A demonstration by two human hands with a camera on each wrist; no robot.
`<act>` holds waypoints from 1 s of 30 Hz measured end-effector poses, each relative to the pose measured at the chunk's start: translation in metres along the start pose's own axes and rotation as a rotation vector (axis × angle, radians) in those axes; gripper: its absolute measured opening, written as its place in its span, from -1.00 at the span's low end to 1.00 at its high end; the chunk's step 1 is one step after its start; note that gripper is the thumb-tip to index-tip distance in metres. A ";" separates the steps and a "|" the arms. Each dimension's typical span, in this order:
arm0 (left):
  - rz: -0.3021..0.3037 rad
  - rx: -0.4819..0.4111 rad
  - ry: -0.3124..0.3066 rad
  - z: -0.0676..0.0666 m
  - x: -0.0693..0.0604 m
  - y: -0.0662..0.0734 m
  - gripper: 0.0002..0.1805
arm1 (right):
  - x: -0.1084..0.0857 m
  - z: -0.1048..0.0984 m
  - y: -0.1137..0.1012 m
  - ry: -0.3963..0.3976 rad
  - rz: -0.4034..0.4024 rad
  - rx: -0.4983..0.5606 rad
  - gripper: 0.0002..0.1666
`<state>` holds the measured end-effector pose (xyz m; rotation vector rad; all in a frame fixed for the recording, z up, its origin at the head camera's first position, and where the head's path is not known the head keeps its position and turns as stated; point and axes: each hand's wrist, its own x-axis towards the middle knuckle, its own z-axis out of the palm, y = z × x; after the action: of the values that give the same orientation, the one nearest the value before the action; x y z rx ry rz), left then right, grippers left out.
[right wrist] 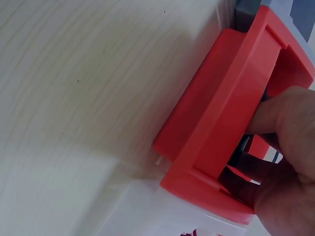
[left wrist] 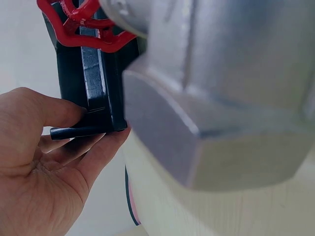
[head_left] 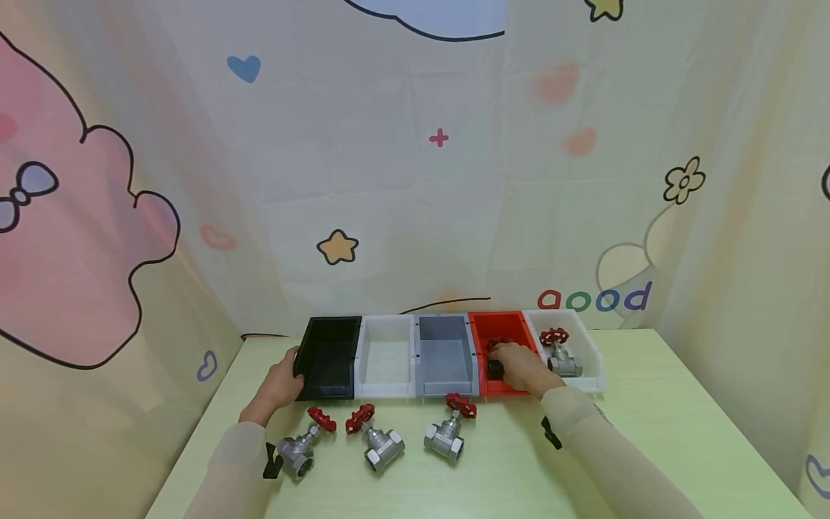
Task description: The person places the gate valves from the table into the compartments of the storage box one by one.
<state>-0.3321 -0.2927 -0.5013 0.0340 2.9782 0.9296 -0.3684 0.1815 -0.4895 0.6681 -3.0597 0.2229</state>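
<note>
My left hand (head_left: 282, 382) grips the side wall of the black bin (head_left: 324, 395), at the left end of a row of bins. In the left wrist view the thumb of that hand (left wrist: 54, 147) lies inside the rim of the black bin (left wrist: 93, 78), fingers beneath. My right hand (head_left: 519, 366) reaches into the red bin (head_left: 506, 321). There its fingers curl round a dark object (head_left: 496, 367), with a red handwheel (head_left: 498, 342) just behind. The right wrist view shows the hand (right wrist: 290, 162) over the wall of the red bin (right wrist: 231, 103), largely hiding the dark object.
Three metal valves with red handwheels, left (head_left: 297, 455), middle (head_left: 384, 450) and right (head_left: 444, 438), lie in front of the row. A white bin (head_left: 386, 391) and a grey bin (head_left: 446, 389) stand mid-row. The white bin at the right end (head_left: 595, 360) holds another valve (head_left: 564, 362).
</note>
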 end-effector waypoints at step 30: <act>0.021 -0.007 0.020 -0.001 -0.003 0.001 -0.29 | 0.007 0.000 0.003 -0.071 0.041 0.038 -0.56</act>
<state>-0.3296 -0.2923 -0.5001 0.0563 2.9983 0.9482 -0.3754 0.1810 -0.4901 0.6294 -3.1463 0.2646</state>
